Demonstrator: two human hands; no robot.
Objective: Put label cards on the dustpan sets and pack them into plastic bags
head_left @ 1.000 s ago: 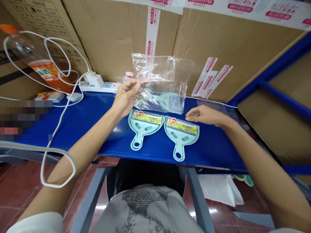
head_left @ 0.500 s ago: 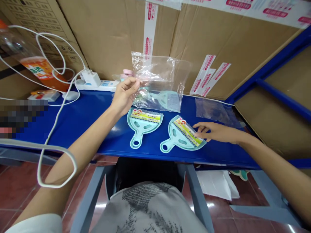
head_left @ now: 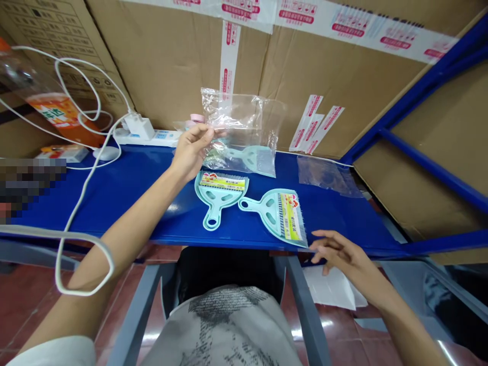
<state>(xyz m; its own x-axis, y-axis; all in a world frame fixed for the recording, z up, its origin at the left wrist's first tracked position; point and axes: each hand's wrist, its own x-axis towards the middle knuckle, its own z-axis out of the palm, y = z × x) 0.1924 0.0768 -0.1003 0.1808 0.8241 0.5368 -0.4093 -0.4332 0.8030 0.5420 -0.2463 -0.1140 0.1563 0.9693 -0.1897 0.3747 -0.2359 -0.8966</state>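
My left hand (head_left: pixel 192 150) pinches the left edge of a clear plastic bag (head_left: pixel 244 119), holding it upright above the blue table. Through the bag a light-blue dustpan (head_left: pixel 244 152) with bristles shows; I cannot tell whether it is inside or behind. Below the bag lies a mint dustpan with a brush (head_left: pixel 219 201), its label up and handle toward me. Right of it, a second mint dustpan with a brush (head_left: pixel 269 211) lies with its handle pointing left. My right hand (head_left: pixel 337 254), empty with fingers apart, hovers at the table's front edge just beyond that dustpan's lower right corner.
A flat clear bag (head_left: pixel 330 175) lies at the back right. At the left stand a power strip (head_left: pixel 165 137) with a plugged-in charger, a looping white cable (head_left: pixel 82 198) and an orange drink bottle (head_left: pixel 63 119). Cardboard (head_left: pixel 175 61) forms the back; a blue frame (head_left: pixel 423 155) is at right.
The right dustpan has turned so its handle points left and its bristles face right. My right hand has let go and drawn back toward me. The left hand still holds the bag.
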